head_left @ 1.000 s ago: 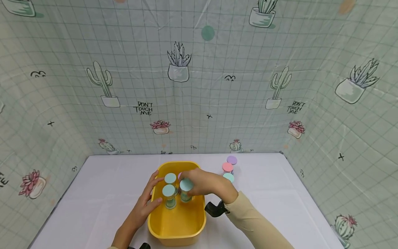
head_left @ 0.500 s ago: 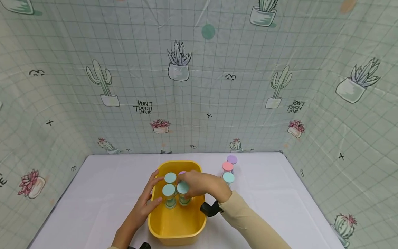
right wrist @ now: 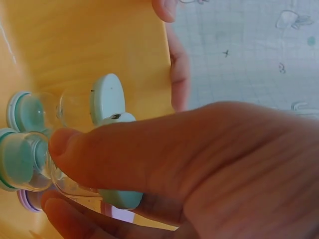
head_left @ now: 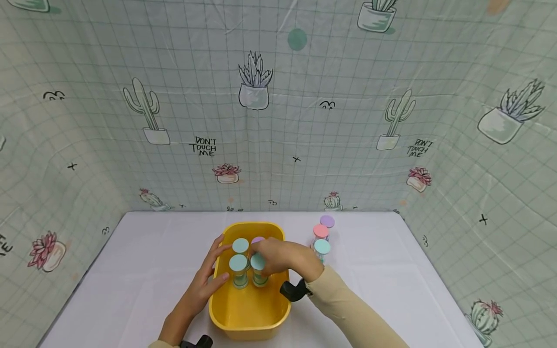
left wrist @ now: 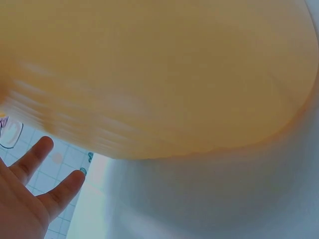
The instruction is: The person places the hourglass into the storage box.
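Observation:
In the head view, my right hand (head_left: 280, 256) reaches into the yellow bin (head_left: 250, 319) and grips a mint-capped sand timer (head_left: 257, 262). In the right wrist view its thumb and fingers are around the timer's clear tube (right wrist: 75, 188). Two more mint-capped sand timers stand upright to its left, a nearer one (head_left: 238, 263) and a farther one (head_left: 240, 246). Behind my right fingers a purple-capped one (head_left: 257, 239) shows partly. My left hand (head_left: 204, 278) rests at the bin's left rim, fingers spread and mostly straight, thumb and a fingertip over the edge.
To the bin's right stand a mint-capped timer (head_left: 322, 247), a pink-capped one (head_left: 321, 231) and a purple-capped one (head_left: 327, 221). A white cloth covers the table (head_left: 370, 290). A cactus-print curtain (head_left: 296, 121) encloses its back and sides.
My right hand has moved slightly left and down inside the bin, bringing its timer beside the nearer mint-capped one. My left hand stays at the rim; the head view has shifted a little.

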{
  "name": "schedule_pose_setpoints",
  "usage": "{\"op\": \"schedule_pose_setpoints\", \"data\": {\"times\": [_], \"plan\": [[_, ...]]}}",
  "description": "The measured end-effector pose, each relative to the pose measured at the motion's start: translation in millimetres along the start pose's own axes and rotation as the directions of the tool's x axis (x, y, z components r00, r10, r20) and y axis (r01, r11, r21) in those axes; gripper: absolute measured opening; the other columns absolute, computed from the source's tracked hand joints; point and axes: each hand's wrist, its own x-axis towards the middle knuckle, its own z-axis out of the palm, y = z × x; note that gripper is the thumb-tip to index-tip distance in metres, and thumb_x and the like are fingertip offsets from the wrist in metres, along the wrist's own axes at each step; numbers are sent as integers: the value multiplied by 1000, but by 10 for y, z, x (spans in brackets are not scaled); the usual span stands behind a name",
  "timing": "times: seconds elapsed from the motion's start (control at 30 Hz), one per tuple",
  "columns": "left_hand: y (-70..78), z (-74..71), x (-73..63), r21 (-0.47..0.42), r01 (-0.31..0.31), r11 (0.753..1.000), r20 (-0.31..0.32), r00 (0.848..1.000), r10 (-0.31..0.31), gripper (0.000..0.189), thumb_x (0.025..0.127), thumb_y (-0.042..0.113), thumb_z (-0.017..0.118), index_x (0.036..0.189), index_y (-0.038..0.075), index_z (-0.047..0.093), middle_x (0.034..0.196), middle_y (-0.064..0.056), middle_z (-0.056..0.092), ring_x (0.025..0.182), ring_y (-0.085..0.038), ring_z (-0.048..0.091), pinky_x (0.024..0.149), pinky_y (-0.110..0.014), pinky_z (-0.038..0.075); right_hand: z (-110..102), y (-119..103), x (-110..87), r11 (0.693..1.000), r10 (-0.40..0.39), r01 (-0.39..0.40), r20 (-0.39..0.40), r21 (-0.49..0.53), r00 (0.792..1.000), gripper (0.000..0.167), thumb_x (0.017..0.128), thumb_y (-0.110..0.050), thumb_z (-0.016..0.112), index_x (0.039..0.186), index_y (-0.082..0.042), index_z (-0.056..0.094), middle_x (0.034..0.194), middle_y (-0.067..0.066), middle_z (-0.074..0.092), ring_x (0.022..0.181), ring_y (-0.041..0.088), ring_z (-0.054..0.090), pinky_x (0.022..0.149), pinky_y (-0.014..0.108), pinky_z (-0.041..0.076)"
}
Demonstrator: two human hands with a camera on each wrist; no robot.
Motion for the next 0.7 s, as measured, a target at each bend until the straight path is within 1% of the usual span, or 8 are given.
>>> {"op": "schedule_pose_setpoints", "data": {"times": [0.1, 0.33, 0.4, 0.47, 0.53, 0.6, 0.7], "plan": [[-7, -4, 3, 4, -14, 1000, 0, 1000, 14, 56, 98, 10, 50, 153, 20, 42, 173, -15, 10, 152, -57, 14, 97, -83, 34, 3, 0, 11, 1000, 8, -8, 1, -2, 1000, 42, 86, -11, 84, 124, -12, 68, 115, 1, 70, 96, 12, 62, 89, 27, 56], [-34, -10, 2, 10, -14, 1000, 3, 1000, 14, 56, 98, 11, 50, 153, 21, 42, 174, -14, 10, 153, -54, 14, 98, -83, 34, 16, -3, 42, 999, 32, -32, 15, -35, 999, 43, 86, -12, 84, 126, -13, 68, 117, 2, 70, 97, 12, 61, 90, 27, 56], [-43, -11, 1, 12, -13, 1000, 4, 1000, 13, 56, 98, 11, 51, 153, 19, 42, 174, -13, 10, 154, -49, 15, 98, -82, 35, 12, -8, 46, 998, 33, -32, 19, -45, 999, 44, 86, -13, 84, 127, -12, 68, 118, 2, 70, 98, 12, 62, 91, 28, 56], [-46, -14, 1, 18, -9, 1000, 3, 1000, 9, 56, 99, 12, 51, 154, 17, 42, 174, -12, 10, 155, -40, 16, 99, -79, 36, 9, -12, 51, 998, 31, -30, 23, -53, 999, 44, 86, -13, 84, 127, -12, 67, 119, 2, 70, 99, 13, 62, 92, 28, 56], [-46, -17, 3, 20, -7, 1000, 5, 1000, 7, 56, 99, 12, 51, 154, 15, 41, 174, -12, 10, 156, -36, 17, 99, -77, 37, 5, -16, 55, 998, 30, -28, 25, -60, 999, 45, 86, -12, 84, 127, -13, 67, 119, 2, 70, 100, 13, 62, 93, 29, 57], [-39, -21, 5, 17, -6, 1000, 7, 1000, 6, 56, 99, 12, 51, 154, 13, 41, 174, -12, 10, 156, -37, 17, 99, -78, 37, 5, -18, 62, 997, 26, -24, 27, -67, 999, 45, 86, -12, 84, 127, -13, 67, 120, 2, 70, 101, 13, 62, 94, 30, 56], [-27, -25, 13, 11, -10, 1000, 15, 1000, 10, 56, 98, 12, 51, 154, 12, 41, 173, -14, 9, 154, -49, 15, 98, -81, 35, 12, -12, 76, 997, 27, -24, 28, -80, 999, 44, 86, -13, 84, 126, -13, 68, 120, 2, 70, 102, 13, 62, 94, 29, 56]]}}
